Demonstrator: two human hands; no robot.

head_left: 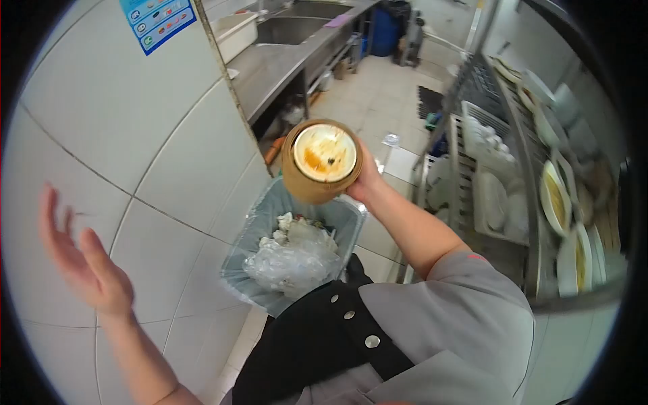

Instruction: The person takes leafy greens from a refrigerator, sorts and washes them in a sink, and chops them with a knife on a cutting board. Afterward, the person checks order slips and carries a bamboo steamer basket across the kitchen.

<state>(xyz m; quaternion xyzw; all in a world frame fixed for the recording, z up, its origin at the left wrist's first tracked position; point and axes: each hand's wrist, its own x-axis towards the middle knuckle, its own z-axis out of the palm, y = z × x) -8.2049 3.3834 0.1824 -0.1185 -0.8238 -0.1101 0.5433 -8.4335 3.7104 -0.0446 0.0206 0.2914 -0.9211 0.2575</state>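
My right hand (366, 177) grips the side of a round brown container (312, 191) that looks like a small bamboo steamer. Inside it sits a white dish (325, 150) smeared with orange-brown food remains and a dark speck. Below is a bin (236, 260) lined with a clear bag, holding crumpled plastic film (293, 263) and white scraps. My left hand (91, 260) is raised beside the tiled wall, fingers apart and slightly blurred, with nothing in it. The right fingers behind the container are hidden.
A white tiled wall (189, 250) rises on the left. Beyond it runs a steel counter (283, 67) with a sink (287, 30). On the right, a metal rack (533, 223) holds several plates and bowls. A blue barrel (385, 30) stands at the back.
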